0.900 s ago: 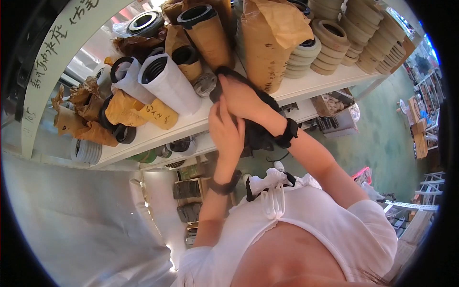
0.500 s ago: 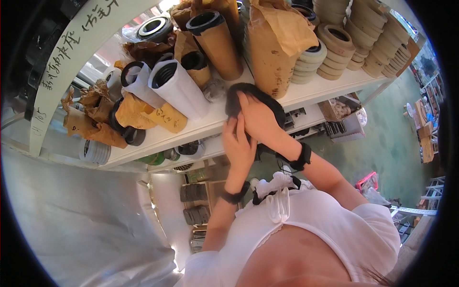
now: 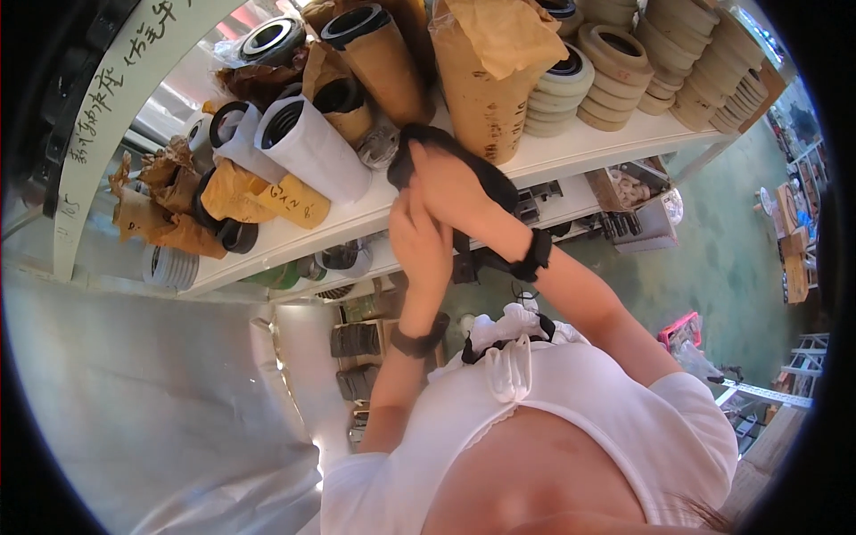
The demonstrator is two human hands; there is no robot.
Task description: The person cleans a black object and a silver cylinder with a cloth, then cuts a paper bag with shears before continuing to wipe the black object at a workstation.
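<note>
White shelf (image 3: 571, 153) with brown-paper cylinders (image 3: 481, 98), a white-wrapped tube (image 3: 328, 162), beige ring stacks (image 3: 615, 94).

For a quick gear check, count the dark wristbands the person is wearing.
2. The left wristband sits just behind the left hand, and the right wristband just behind the right hand. Neither looks fully covered; no others show.

Parts storeroom or workshop, white shelf (image 3: 584, 153), stacked rings (image 3: 615, 91), paper-wrapped cylinders (image 3: 379, 76), green floor (image 3: 713, 259)
</note>
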